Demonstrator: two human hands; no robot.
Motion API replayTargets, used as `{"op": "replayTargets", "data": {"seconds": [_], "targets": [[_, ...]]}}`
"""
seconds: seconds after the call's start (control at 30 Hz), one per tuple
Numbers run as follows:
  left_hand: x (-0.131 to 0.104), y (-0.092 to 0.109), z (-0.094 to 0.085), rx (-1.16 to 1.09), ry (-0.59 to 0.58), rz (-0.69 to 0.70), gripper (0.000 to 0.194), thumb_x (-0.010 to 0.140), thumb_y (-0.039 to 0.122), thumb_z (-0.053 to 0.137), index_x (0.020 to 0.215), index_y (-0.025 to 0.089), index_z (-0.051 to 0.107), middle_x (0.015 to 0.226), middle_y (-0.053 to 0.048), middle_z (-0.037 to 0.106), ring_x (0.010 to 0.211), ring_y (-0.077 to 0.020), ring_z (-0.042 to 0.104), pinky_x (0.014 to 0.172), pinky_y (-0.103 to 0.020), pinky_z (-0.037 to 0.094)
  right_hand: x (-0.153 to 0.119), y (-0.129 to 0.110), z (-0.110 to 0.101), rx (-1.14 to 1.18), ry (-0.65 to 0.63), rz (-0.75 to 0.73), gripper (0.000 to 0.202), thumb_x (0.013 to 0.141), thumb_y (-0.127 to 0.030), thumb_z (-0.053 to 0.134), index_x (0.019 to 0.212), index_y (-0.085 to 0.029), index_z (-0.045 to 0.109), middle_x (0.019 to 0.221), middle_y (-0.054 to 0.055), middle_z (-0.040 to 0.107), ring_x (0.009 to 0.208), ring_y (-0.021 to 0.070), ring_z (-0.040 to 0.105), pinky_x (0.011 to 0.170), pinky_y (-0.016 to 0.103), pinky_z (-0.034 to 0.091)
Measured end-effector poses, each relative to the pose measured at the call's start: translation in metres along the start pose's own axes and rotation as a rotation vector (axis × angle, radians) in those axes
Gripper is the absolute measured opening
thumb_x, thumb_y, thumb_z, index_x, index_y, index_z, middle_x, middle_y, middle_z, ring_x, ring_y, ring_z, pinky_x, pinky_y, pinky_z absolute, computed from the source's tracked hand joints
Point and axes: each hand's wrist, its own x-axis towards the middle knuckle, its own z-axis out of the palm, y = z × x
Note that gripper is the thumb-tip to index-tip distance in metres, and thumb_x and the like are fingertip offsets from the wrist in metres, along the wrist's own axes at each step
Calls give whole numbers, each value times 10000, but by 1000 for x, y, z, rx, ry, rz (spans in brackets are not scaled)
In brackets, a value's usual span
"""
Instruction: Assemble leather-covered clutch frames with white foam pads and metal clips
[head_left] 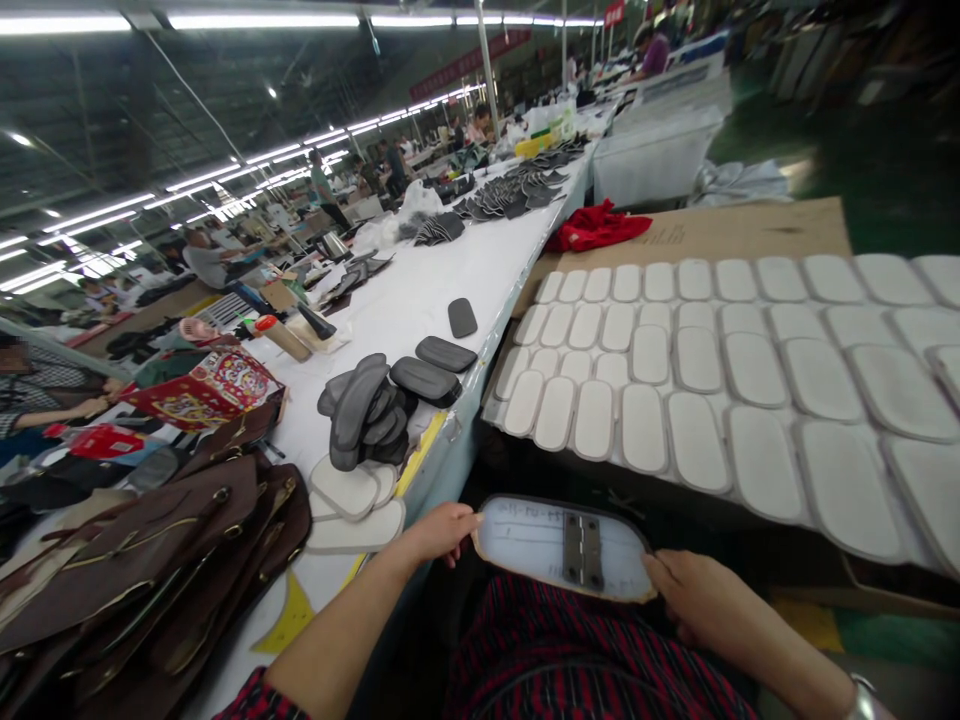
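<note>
Both hands hold a rounded oblong panel (525, 540) over my lap. Its upper face is whitish with faint writing, and a dark metal hinge-like plate lies right of its middle. My left hand (444, 532) pinches the left end, thumb on the rim. At the right end, my right hand (694, 590) grips the edge with its fingers partly under the panel. Left of the panel, pale oval pieces (360, 545) lie at the white table's edge, beside a heap of dark grey oval pieces (360, 400).
Rows of pale oval pieces (750, 370) cover a board on the right. Brown bags (135, 560) are piled at the left of the white table (405, 300), near a red patterned box (210, 390). A red cloth (600, 228) lies farther back. Other people work in the distance.
</note>
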Motion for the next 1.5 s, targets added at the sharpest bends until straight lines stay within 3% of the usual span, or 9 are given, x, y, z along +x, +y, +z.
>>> {"op": "replayTargets", "data": {"seconds": [0.13,0.47,0.57,0.67,0.8,0.93,1.07,1.27,1.5], "targets": [[0,-2,-1,67,28,56,267,732,409,453,604,182,392,469,76,407,354,-59,394,336,-171,345,-4,-4,2,-281,16,-171,244,705,-12,400,725,-159,593,677,104,614,552,230,589,510,319,427],[14,-2,-15,108,-32,107,351,743,489,440,581,181,393,460,69,407,341,-53,327,345,-183,254,-2,-5,2,-288,-32,-188,315,642,28,370,755,-144,610,696,110,617,589,247,601,543,353,465],[15,0,-17,112,-55,124,379,739,522,446,583,183,381,467,68,407,360,-54,327,357,-181,247,-2,-2,4,-105,-46,-119,271,652,-2,391,734,-159,595,710,107,622,608,238,607,557,339,466],[15,1,-19,119,-114,144,425,742,585,406,615,179,422,484,57,434,381,-67,366,372,-186,285,-1,-1,3,132,-90,30,199,768,-130,384,714,-182,569,696,85,632,584,203,616,523,291,464],[11,1,-21,162,-137,165,575,787,655,212,597,171,456,494,24,467,409,-92,424,412,-212,348,2,-9,-6,646,-249,487,505,898,-457,178,668,-184,536,601,74,622,474,183,608,417,263,451],[5,1,-17,257,-40,212,592,829,616,156,577,171,453,519,11,473,485,-110,444,486,-225,355,3,-17,-16,817,-254,612,652,850,-621,140,567,-169,515,553,92,609,458,190,606,424,271,464],[-2,-2,-7,359,62,335,368,828,448,358,592,181,447,619,6,504,640,-140,459,617,-241,336,-1,-20,-21,859,-188,647,655,851,-622,156,583,-150,523,524,84,587,456,185,600,438,268,473],[0,-8,1,521,169,410,370,879,355,261,650,186,496,673,-19,574,681,-164,527,638,-254,322,-5,-24,-18,938,-5,712,481,897,-469,205,821,-123,530,593,27,564,443,123,582,386,195,442],[1,-7,1,584,214,389,332,856,339,302,642,188,506,711,-42,614,717,-185,562,632,-252,332,-2,-29,-12,792,7,631,239,813,-327,435,652,-161,496,583,4,578,461,129,595,368,186,430]]}}
